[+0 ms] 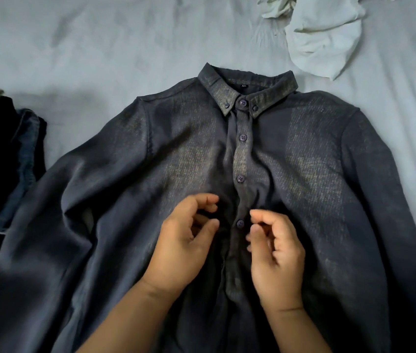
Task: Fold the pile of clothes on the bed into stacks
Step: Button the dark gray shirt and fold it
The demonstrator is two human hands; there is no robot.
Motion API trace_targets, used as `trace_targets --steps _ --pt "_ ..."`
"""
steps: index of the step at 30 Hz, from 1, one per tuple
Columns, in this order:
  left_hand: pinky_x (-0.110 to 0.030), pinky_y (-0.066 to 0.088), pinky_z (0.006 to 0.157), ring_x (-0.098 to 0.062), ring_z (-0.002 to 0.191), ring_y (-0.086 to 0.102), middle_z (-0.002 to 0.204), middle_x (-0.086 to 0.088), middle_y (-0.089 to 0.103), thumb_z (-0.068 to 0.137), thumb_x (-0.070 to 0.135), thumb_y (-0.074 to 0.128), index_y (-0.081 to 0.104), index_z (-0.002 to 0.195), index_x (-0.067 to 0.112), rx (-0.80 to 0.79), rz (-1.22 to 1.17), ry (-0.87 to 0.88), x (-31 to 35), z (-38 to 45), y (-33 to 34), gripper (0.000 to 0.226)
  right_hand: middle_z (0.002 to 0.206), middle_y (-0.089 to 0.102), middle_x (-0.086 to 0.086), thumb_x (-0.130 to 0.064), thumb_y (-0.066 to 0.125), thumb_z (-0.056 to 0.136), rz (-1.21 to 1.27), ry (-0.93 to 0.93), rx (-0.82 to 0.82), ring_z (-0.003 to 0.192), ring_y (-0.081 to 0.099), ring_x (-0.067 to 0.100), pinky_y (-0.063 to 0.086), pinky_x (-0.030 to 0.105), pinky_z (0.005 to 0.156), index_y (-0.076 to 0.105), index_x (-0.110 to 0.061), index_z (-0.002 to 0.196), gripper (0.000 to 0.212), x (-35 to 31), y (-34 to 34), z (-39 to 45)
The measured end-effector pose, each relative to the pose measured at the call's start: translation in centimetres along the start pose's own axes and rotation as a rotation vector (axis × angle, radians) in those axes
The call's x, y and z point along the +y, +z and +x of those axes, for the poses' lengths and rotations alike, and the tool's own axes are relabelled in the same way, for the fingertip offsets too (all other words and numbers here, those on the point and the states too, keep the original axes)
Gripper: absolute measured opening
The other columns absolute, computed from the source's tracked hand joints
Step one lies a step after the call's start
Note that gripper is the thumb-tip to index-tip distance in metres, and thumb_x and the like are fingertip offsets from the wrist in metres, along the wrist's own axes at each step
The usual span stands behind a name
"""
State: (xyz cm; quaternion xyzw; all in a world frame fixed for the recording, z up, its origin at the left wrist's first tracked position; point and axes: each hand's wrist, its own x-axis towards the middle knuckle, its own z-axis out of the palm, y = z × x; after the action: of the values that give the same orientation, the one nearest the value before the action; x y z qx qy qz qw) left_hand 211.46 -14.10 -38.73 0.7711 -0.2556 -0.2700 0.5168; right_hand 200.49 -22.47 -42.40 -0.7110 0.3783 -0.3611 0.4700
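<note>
Shirt [202, 154]: collar toward bed's far edge, placket lengthwise; your left hand [185, 240] and right hand [277, 256] flank it equally (fingers loosely curled, holding nothing).

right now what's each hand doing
Left hand: open, fingers loosely curled over the shirt, holding nothing.
Right hand: open, fingers loosely curled beside the placket, holding nothing.

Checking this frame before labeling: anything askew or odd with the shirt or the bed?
Nothing damaged or spilled. The dark shirt lies face up, collar buttoned, but its placket is puckered near both hands, so it is not yet flat. A white garment lies crumpled above the collar, unfolded.
</note>
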Motion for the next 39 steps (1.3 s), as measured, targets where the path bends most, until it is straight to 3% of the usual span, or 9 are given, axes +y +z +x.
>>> trace_targets --steps 4,7,10,15,20,23,27,33,39 --pt "-0.003 0.040 0.068 0.002 0.075 0.058 0.081 0.014 0.061 0.076 0.013 0.067 0.063 0.084 0.035 0.071 0.304 0.128 0.2 -3.9 -1.0 0.024 0.084 0.056 -0.006 -0.017 0.054 0.080 -0.083 -0.068 -0.069 0.070 0.054 0.003 0.041 0.009 0.061 0.062 -0.012 0.082 0.010 -1.6 -1.6 -2.6" --pt "-0.007 0.043 0.064 0.003 0.070 0.059 0.079 0.015 0.061 0.075 0.029 0.065 0.067 0.084 0.031 0.042 0.329 0.092 -0.1 -7.0 -0.8 0.010 0.082 0.054 -0.009 -0.019 0.058 0.079 -0.145 -0.088 -0.111 0.073 0.054 0.000 0.040 0.008 0.066 0.063 -0.011 0.079 0.009 -2.5 -2.6 -5.8" --pt "-0.016 0.046 0.065 0.002 0.071 0.057 0.078 0.017 0.058 0.074 0.043 0.056 0.063 0.088 0.030 0.043 0.405 0.065 -0.4 -9.2 0.1 0.020 0.083 0.056 -0.006 -0.022 0.058 0.078 -0.207 -0.094 -0.120 0.078 0.057 0.004 0.043 0.011 0.074 0.067 -0.010 0.082 0.015 -2.9 -3.0 -7.6" --pt "-0.025 0.045 0.069 -0.013 0.073 0.059 0.081 0.009 0.057 0.070 0.034 0.048 0.069 0.084 0.022 -0.010 0.514 0.055 -0.6 -9.6 0.4 0.028 0.080 0.057 -0.002 -0.033 0.054 0.075 -0.410 -0.018 -0.163 0.075 0.060 0.021 0.042 0.020 0.070 0.065 -0.013 0.081 0.023 -3.0 -2.5 -7.4" --pt "-0.020 0.047 0.075 -0.006 0.085 0.059 0.091 0.009 0.065 0.077 0.029 0.044 0.073 0.095 0.023 0.009 0.431 0.006 0.4 -8.5 -0.3 0.035 0.075 0.057 0.003 -0.014 0.072 0.065 -0.564 0.034 -0.098 0.069 0.060 0.028 0.043 0.028 0.059 0.062 -0.012 0.074 0.013 -3.4 -1.1 -6.6" --pt "-0.017 0.046 0.076 -0.006 0.090 0.057 0.095 0.007 0.064 0.084 0.026 0.055 0.072 0.102 0.021 0.083 0.420 0.023 1.2 -7.1 0.2 0.025 0.072 0.057 0.003 -0.014 0.061 0.068 -0.469 0.081 0.043 0.065 0.055 0.018 0.036 0.017 0.058 0.063 -0.010 0.071 0.006 -3.8 -1.0 -6.4" --pt "-0.033 0.049 0.080 -0.019 0.097 0.060 0.111 0.003 0.056 0.090 0.032 0.057 0.063 0.118 0.028 -0.086 0.595 -0.107 2.1 -5.7 1.4 0.029 0.071 0.056 0.001 -0.029 0.044 0.068 -0.309 0.140 0.168 0.065 0.045 0.008 0.030 0.010 0.062 0.063 -0.005 0.071 0.030 -4.3 -1.5 -6.5" --pt "-0.028 0.044 0.075 -0.016 0.097 0.057 0.109 0.006 0.051 0.092 0.032 0.052 0.064 0.102 0.024 -0.186 0.703 -0.102 2.4 -5.1 1.4 0.018 0.066 0.053 -0.006 -0.038 0.050 0.070 -0.332 0.153 0.079 0.064 0.044 0.005 0.031 0.011 0.060 0.059 -0.013 0.066 0.027 -3.6 -1.8 -6.7" --pt "-0.027 0.044 0.082 -0.013 0.091 0.056 0.091 0.008 0.052 0.088 0.025 0.060 0.064 0.088 0.020 -0.323 0.539 -0.092 1.9 -5.7 0.0 0.006 0.074 0.062 -0.004 -0.032 0.051 0.076 -0.217 0.102 -0.055 0.074 0.055 -0.004 0.035 -0.002 0.068 0.071 -0.008 0.080 0.031 -3.5 -2.2 -7.0"
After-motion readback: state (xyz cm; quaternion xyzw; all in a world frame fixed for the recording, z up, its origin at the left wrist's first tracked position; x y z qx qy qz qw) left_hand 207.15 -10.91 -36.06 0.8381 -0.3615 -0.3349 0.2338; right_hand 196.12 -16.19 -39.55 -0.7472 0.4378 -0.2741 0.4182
